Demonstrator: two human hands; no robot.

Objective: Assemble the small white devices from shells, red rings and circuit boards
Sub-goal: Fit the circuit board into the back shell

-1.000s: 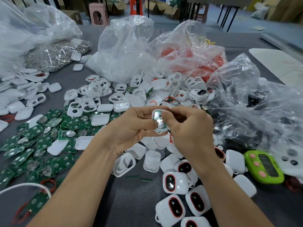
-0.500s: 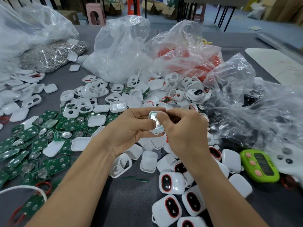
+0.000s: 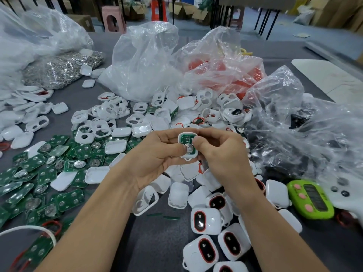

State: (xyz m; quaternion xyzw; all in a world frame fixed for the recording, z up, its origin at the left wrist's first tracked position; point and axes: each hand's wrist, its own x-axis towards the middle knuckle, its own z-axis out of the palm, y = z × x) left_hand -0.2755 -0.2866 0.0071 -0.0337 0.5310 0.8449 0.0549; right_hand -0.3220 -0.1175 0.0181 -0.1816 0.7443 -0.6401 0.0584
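The white shell (image 3: 187,145) between the left hand (image 3: 157,156) and right hand (image 3: 222,154) now shows more of its green circuit board (image 3: 186,138); a second ago glare and fingers hid it. The right thumb has slid toward three o'clock, off the coin cell (image 3: 189,148).

Green timer (image 3: 311,202) with pink buttons near the bench's right edge; bag of silver metal parts (image 3: 60,69) toward the far left corner; pink stool (image 3: 114,18) beyond the far edge.
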